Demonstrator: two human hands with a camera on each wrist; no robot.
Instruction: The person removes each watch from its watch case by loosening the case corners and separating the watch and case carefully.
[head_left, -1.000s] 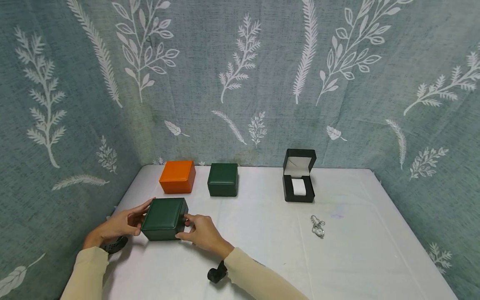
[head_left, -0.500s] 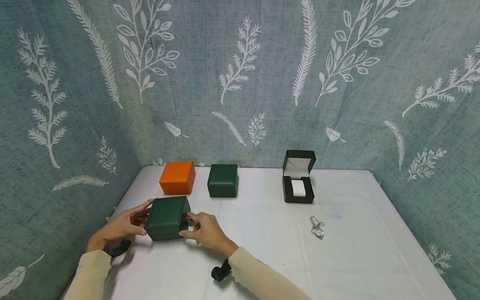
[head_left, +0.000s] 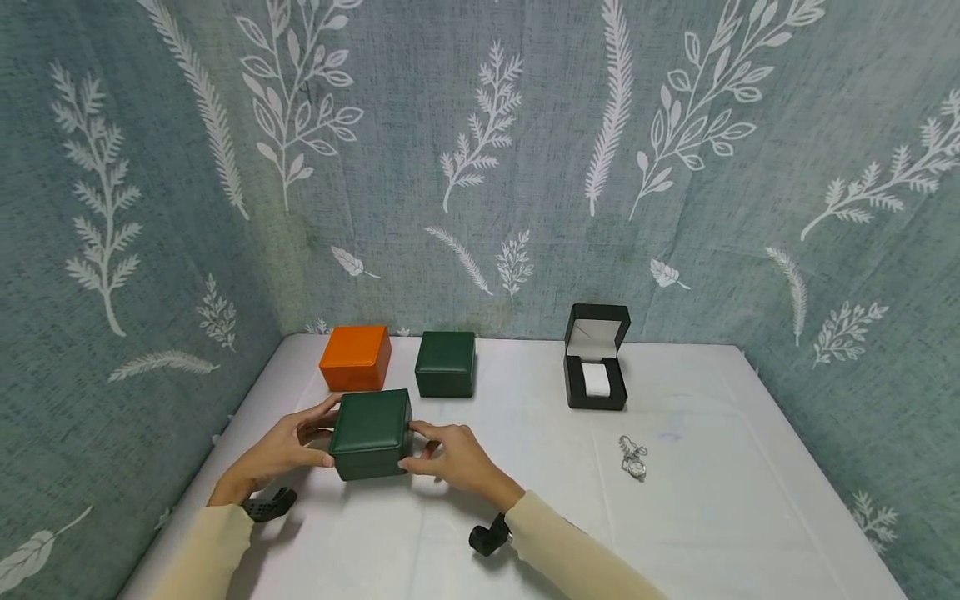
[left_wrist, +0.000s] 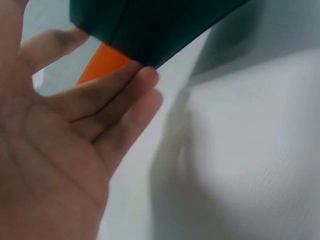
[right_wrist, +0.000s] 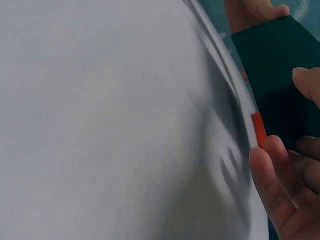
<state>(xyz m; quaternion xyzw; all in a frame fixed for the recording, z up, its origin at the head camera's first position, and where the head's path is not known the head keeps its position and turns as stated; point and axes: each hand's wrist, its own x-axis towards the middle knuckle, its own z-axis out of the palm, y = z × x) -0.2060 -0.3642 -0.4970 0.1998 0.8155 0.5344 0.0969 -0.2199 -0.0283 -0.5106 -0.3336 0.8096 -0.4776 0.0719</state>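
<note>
A closed green box (head_left: 371,425) with a padded lid is held between both hands at the left of the table. My left hand (head_left: 283,450) grips its left side, thumb toward the front corner and fingers toward the back. On the right side, the thumb and fingers of my right hand (head_left: 467,463) pinch the box. In the left wrist view the underside edge of the box (left_wrist: 155,25) stands off the white cloth, with a shadow below. The right wrist view shows the box (right_wrist: 280,80) with fingers at both ends.
Behind stand a closed orange box (head_left: 356,357) and a second, smaller green box (head_left: 446,363). Farther right, a black box (head_left: 596,387) with its lid up holds a white cushion. A silver watch (head_left: 633,460) lies on the white tablecloth (head_left: 720,517). Patterned fabric (head_left: 405,167) encloses the back and sides.
Both hands have carried the green box to the right, ending just in front of the gap between the orange box and the smaller green box. The other things stay put.
</note>
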